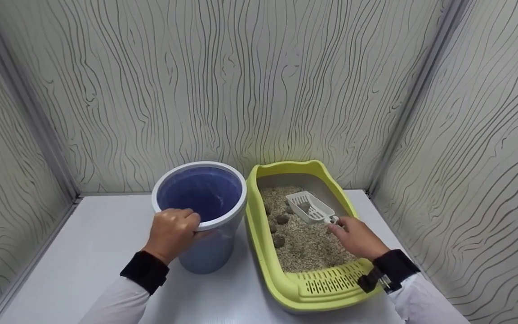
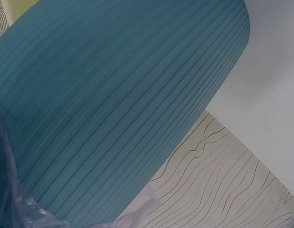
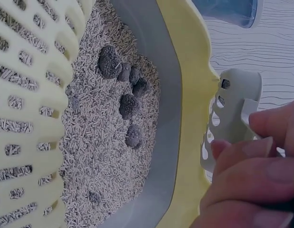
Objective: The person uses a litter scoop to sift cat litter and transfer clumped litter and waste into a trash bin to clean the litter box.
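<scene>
My left hand (image 1: 173, 231) grips the near rim of a blue waste bin (image 1: 207, 258), fingers over its white edge. The bin's ribbed wall fills most of the left wrist view, with the hand itself out of sight there. By its handle, my right hand (image 1: 360, 238) pinches a white slotted litter scoop (image 1: 327, 210) above a yellow litter box (image 1: 255, 225). A grey lump (image 1: 305, 206) shows at the scoop's slotted part. Pale pellet litter (image 3: 94, 152) covers the box floor, and several dark round clumps (image 3: 129, 105) lie in it along one side.
Clear plastic film (image 2: 37, 211) hangs at the bin's mouth. Bin and box stand side by side on a white table (image 1: 101, 243). A wood-grain patterned panel (image 1: 196, 81) rises behind them, with similar side walls. The box's perforated front ledge (image 1: 333, 283) is nearest me.
</scene>
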Motion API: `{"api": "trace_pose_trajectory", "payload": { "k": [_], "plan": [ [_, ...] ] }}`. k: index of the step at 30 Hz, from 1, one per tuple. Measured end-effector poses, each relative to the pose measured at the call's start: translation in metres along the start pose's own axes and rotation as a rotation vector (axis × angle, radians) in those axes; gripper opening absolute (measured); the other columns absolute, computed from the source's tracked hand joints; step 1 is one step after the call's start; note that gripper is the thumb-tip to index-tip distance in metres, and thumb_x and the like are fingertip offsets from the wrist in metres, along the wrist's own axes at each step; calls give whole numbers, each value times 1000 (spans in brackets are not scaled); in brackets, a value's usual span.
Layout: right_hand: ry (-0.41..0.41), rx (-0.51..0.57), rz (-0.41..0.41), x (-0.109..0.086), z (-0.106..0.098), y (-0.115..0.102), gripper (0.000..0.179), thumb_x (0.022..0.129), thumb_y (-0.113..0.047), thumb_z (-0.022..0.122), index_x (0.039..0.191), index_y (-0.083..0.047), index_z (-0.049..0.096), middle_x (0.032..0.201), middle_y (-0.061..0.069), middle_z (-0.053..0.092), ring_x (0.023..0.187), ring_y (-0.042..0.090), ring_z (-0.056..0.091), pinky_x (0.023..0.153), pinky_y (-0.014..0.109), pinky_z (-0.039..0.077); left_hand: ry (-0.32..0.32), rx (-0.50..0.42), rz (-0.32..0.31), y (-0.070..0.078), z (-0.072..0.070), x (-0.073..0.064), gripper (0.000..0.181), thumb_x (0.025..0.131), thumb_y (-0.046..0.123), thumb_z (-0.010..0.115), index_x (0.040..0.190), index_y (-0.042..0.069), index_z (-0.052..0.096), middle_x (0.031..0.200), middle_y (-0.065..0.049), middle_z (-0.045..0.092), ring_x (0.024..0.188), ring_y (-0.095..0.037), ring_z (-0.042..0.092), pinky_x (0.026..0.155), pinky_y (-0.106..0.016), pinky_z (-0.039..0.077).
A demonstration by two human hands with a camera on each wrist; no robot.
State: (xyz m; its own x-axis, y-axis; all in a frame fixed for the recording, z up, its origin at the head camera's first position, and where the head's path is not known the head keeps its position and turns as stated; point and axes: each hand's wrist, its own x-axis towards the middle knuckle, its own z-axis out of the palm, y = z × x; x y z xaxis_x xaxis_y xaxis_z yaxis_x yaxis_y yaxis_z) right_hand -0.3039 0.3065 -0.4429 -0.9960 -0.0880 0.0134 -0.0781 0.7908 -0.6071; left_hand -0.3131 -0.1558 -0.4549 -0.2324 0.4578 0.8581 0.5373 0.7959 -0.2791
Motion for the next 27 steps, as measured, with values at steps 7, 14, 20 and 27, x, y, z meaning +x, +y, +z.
{"api": "trace_pose_trajectory", "payload": {
  "k": [7,14,20,27],
  "plan": [
    [-3,-12,2,0,2,5,29,107,-35,57,105,-10,70,87,5,62,71,16,52,67,34,44,-13,-13,-7,1,2,0,62,74,61,85,58,15,46,52,2,50,42,-14,44,42,-33,37],
    [-38,12,7,1,4,5,31,108,-34,55,105,-7,69,72,-1,48,61,13,45,59,31,40,-9,-26,-10,1,2,1,63,73,61,86,57,16,45,51,2,49,42,-14,43,43,-34,37],
    [-69,36,-1,0,3,5,31,108,-33,53,103,-6,66,70,-2,46,58,12,42,55,29,38,-11,-22,-7,1,2,0,63,72,59,87,57,16,44,51,3,49,43,-12,41,43,-32,36],
    [29,-81,-34,1,4,7,27,107,-31,55,106,-6,66,76,1,55,64,15,49,62,32,41,4,-22,-7,0,2,-1,63,72,58,88,58,16,42,51,3,49,43,-13,41,43,-32,35]
  ]
}}
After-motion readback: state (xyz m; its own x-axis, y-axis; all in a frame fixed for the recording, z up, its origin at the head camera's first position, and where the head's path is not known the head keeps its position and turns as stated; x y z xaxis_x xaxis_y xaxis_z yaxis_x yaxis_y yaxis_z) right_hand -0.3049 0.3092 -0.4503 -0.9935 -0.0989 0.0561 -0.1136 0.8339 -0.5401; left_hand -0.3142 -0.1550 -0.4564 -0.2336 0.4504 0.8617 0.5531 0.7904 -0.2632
